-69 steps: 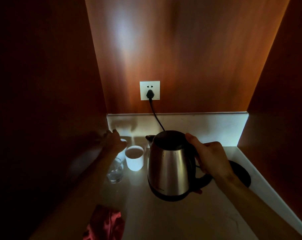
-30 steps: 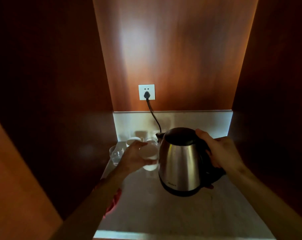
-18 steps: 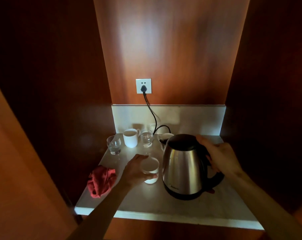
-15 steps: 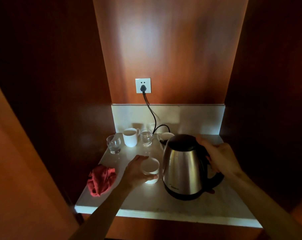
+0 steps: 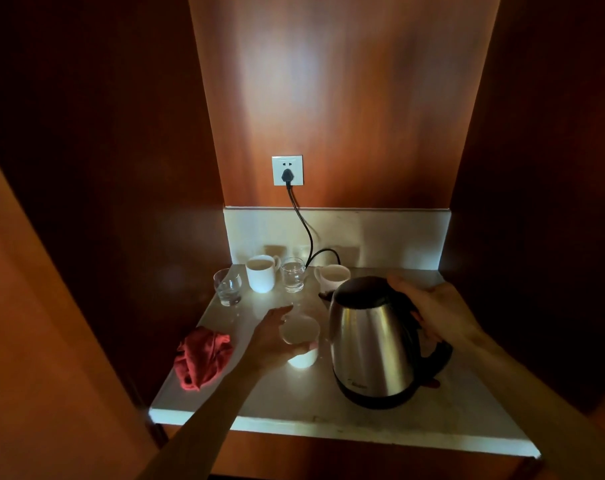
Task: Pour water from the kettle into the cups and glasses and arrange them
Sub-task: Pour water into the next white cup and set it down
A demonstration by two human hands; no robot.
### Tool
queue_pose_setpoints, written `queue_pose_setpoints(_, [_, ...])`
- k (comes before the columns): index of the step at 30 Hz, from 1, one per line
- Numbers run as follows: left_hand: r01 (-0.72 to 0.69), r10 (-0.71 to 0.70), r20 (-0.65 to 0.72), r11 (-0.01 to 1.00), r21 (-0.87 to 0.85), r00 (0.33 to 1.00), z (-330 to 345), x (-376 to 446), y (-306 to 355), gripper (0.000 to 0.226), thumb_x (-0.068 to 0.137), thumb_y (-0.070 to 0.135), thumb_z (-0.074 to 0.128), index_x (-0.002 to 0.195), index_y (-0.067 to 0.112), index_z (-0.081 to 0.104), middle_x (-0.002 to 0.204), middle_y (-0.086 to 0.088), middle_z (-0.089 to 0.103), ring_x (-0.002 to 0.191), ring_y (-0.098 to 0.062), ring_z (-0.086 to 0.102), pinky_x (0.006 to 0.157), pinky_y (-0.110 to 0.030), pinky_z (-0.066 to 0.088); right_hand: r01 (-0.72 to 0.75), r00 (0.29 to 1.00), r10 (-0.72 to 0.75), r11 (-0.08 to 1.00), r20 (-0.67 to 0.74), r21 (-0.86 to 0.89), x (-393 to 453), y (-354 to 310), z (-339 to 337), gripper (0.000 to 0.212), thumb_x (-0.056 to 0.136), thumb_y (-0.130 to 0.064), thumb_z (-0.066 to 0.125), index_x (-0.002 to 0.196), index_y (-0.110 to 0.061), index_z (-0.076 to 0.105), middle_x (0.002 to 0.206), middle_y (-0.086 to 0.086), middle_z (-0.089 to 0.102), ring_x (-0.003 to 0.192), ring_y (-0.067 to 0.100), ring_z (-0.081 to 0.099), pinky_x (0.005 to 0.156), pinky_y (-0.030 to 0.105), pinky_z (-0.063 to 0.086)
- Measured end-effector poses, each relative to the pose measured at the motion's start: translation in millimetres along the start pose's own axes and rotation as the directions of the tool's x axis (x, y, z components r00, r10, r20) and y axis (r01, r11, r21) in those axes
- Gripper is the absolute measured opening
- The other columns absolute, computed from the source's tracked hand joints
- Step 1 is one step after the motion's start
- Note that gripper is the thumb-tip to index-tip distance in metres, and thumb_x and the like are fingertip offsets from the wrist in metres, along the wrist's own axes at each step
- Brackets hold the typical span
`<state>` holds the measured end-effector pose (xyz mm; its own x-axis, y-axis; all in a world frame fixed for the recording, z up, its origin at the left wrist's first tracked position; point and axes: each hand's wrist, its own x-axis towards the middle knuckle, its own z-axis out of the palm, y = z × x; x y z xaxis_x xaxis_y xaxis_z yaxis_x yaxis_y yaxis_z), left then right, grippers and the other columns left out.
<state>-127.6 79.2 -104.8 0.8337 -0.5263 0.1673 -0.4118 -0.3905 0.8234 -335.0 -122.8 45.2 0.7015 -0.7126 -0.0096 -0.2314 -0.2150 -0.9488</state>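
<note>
A steel kettle (image 5: pixel 374 344) with a black lid stands upright near the middle of the pale counter (image 5: pixel 329 415). My right hand (image 5: pixel 436 313) grips its black handle. Just left of the kettle, my left hand (image 5: pixel 275 337) is wrapped around a white cup (image 5: pixel 301 336) that rests on the counter. Along the back stand a short glass (image 5: pixel 227 287), a white mug (image 5: pixel 261 277), a second glass (image 5: pixel 293 273) and another white mug (image 5: pixel 334 276), partly hidden behind the kettle's lid.
A crumpled red cloth (image 5: pixel 202 356) lies at the counter's left front. A black cord (image 5: pixel 304 230) runs from the wall socket (image 5: pixel 287 170) down behind the mugs. Dark wooden walls close in on the left and right of the niche.
My left hand took the white cup from the back row and brought it forward beside the kettle. The view pulled back from the niche. In the last half second almost nothing moved.
</note>
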Motion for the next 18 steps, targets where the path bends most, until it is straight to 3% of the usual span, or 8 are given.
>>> queue_pose_setpoints(4, [-0.003, 0.007, 0.066, 0.998, -0.058, 0.998, 4.1, 0.9, -2.6, 0.109, 0.04, 0.067, 0.088, 0.135, 0.026, 0.054, 0.128, 0.008, 0.062, 0.12, -0.014, 0.059, 0.104, -0.033, 0.049, -0.012, 1.0, 0.013, 0.997, 0.025, -0.074, 7.0, 0.0, 4.2, 0.051, 0.083, -0.054, 0.075, 0.057, -0.011, 0.064, 0.035, -0.01, 0.05, 0.028, -0.001, 0.044, 0.035, 0.016, 0.032])
queue_pose_setpoints(7, [0.016, -0.011, 0.04, 0.99, -0.139, 0.999, 7.7, 3.9, -12.9, 0.096, 0.033, 0.071, 0.089, 0.121, 0.047, 0.058, 0.12, 0.01, 0.067, 0.113, -0.012, 0.065, 0.097, -0.041, 0.055, -0.02, 0.998, 0.025, 0.993, 0.049, -0.115, 10.3, -2.6, 7.0, 0.047, 0.083, -0.055, 0.075, 0.069, -0.01, 0.073, 0.039, -0.01, 0.057, 0.031, -0.002, 0.051, 0.035, 0.013, 0.034])
queue_pose_setpoints(10, [0.026, -0.019, 0.046, 0.988, -0.15, 0.999, 9.8, 5.2, -19.0, 0.089, 0.033, 0.065, 0.093, 0.114, 0.06, 0.054, 0.118, 0.013, 0.068, 0.111, -0.011, 0.066, 0.094, -0.043, 0.057, -0.02, 0.998, 0.03, 0.985, 0.058, -0.173, 15.6, -5.9, 11.3, 0.045, 0.081, -0.056, 0.075, 0.065, -0.014, 0.071, 0.045, -0.009, 0.063, 0.037, -0.001, 0.056, 0.042, 0.016, 0.039])
queue_pose_setpoints(13, [0.039, -0.03, 0.051, 0.984, -0.174, 0.998, 10.4, 3.0, -19.2, 0.095, 0.032, 0.066, 0.092, 0.119, 0.055, 0.055, 0.115, 0.017, 0.068, 0.109, -0.007, 0.066, 0.092, -0.038, 0.058, -0.013, 0.997, 0.033, 0.965, 0.071, -0.263, 20.2, -9.9, 15.9, 0.05, 0.079, -0.06, 0.075, 0.06, -0.014, 0.068, 0.044, -0.006, 0.061, 0.038, 0.004, 0.057, 0.05, 0.023, 0.043])
queue_pose_setpoints(18, [0.016, -0.008, 0.042, 0.982, -0.187, 0.999, 11.4, -0.4, -22.7, 0.091, 0.038, 0.059, 0.094, 0.121, 0.05, 0.058, 0.111, 0.021, 0.068, 0.103, -0.001, 0.067, 0.087, -0.033, 0.06, 0.027, 0.994, 0.015, 0.931, 0.111, -0.363, 24.1, -19.3, 19.3, 0.043, 0.08, -0.059, 0.074, 0.069, -0.018, 0.069, 0.046, -0.009, 0.063, 0.04, 0.001, 0.058, 0.047, 0.021, 0.045])
